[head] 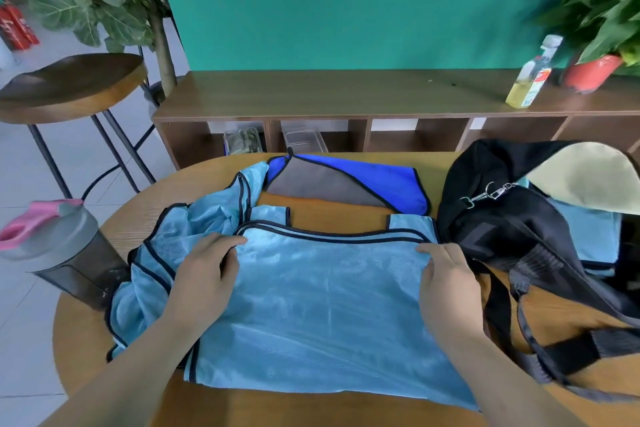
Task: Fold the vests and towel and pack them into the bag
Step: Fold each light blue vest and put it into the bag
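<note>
The left hand (207,276) and right hand (446,288) each pinch a shoulder edge of the spread light-blue mesh vest (322,308), fingers curled. The black duffel bag (502,218) lies just right of it.

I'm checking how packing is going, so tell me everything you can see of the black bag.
The black bag sits at the right of the table, soft-looking fabric, open with a cream flap turned up. A folded light-blue cloth lies inside. A silver clip hangs near its opening, and black straps trail over the tabletop. A corner of the spread vest reaches it; the right hand is close beside it.
</note>
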The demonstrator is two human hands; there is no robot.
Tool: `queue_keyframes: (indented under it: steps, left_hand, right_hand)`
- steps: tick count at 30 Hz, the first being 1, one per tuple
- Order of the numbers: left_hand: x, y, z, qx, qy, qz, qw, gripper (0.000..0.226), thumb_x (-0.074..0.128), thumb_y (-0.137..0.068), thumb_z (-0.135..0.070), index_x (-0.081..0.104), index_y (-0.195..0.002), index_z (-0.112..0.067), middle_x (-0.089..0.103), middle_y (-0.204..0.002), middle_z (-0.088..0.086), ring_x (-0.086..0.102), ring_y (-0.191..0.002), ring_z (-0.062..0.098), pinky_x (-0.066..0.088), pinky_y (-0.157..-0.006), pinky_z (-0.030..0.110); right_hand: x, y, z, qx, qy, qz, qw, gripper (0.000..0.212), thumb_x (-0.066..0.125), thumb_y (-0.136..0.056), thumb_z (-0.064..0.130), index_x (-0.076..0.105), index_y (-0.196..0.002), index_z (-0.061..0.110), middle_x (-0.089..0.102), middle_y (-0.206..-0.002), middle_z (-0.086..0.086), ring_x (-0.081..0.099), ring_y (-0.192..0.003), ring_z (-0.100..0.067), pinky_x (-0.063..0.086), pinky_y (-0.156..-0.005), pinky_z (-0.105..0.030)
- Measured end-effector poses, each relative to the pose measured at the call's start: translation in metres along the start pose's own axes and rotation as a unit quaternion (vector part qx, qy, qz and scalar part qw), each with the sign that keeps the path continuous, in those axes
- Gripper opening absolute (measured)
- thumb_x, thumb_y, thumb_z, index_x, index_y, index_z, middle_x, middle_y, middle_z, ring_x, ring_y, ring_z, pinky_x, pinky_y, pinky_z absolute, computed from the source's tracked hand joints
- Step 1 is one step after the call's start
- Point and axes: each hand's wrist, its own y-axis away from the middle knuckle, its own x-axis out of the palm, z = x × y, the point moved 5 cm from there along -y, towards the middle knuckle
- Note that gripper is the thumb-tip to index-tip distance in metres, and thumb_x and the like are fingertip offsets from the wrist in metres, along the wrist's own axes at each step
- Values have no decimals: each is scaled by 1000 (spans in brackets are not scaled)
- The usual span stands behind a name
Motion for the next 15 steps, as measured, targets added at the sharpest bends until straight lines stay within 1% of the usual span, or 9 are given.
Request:
queue_keyframes:
  steps: [1,3,5,7,9,10,12,13,15]
  left_hand:
    - [-4,-5,-7,-7,21,-11,1000,28,62,-99,-2,74,-117,-19,64,-99,-12,60,-80,8,46,-75,12]
    - [-6,-18,-18,-34,72,-26,997,29,62,-99,-2,74,-114,-24,64,-93,-13,61,-78,4,42,-71,8]
    - [3,-36,-21,-78,120,-37,989,29,60,-100,-6,74,-112,-28,62,-83,-15,58,-69,-2,44,-67,14]
    - [23,-54,-16,-128,136,-39,982,29,60,-99,-7,75,-112,-29,63,-78,-14,55,-63,-2,47,-67,29]
    - [46,-60,-11,-148,110,-6,983,30,61,-97,-6,73,-115,-27,70,-90,-3,60,-72,3,52,-77,36]
    - [57,-58,-9,-145,90,15,985,32,61,-96,-4,72,-118,-24,70,-101,1,64,-82,11,53,-83,36]
    - [72,-44,-12,-102,33,32,994,36,60,-93,-1,69,-124,-18,64,-119,2,65,-104,24,51,-88,35]
    - [74,-36,-15,-76,1,34,997,37,58,-94,-2,67,-126,-17,61,-124,1,63,-110,24,52,-88,36]
    - [74,-24,-19,-37,-39,39,998,37,57,-96,-5,64,-130,-18,59,-132,0,61,-115,23,56,-89,38]
  right_hand:
    - [-4,-4,4,-9,-3,-7,1000,37,50,-100,-2,66,-127,18,53,-123,2,57,-60,-19,54,-52,-43]
    - [-8,-18,11,-18,-12,-17,1000,40,48,-99,-4,65,-129,17,53,-125,0,59,-68,-23,55,-61,-44]
    - [-4,-37,16,-17,-26,-7,999,47,45,-97,-6,63,-133,18,51,-127,0,59,-77,-23,55,-68,-44]
    - [8,-53,16,-7,-22,28,999,56,45,-94,-9,60,-140,19,49,-132,-1,57,-82,-19,53,-68,-37]
    - [22,-59,5,10,18,69,997,64,49,-90,-13,55,-146,19,46,-138,-4,56,-93,-19,49,-71,-27]
    - [27,-60,-2,9,46,78,996,68,51,-87,-14,53,-146,17,45,-138,-6,56,-101,-23,49,-78,-26]
    - [32,-56,-14,-38,108,63,991,70,56,-79,-17,58,-142,13,49,-129,-10,52,-110,-31,48,-97,-34]
    - [34,-54,-20,-71,125,47,989,69,59,-74,-18,62,-137,10,51,-121,-10,52,-108,-32,49,-99,-38]
    - [34,-50,-29,-104,114,16,988,67,63,-71,-21,66,-131,8,54,-112,-9,53,-101,-31,53,-94,-40]
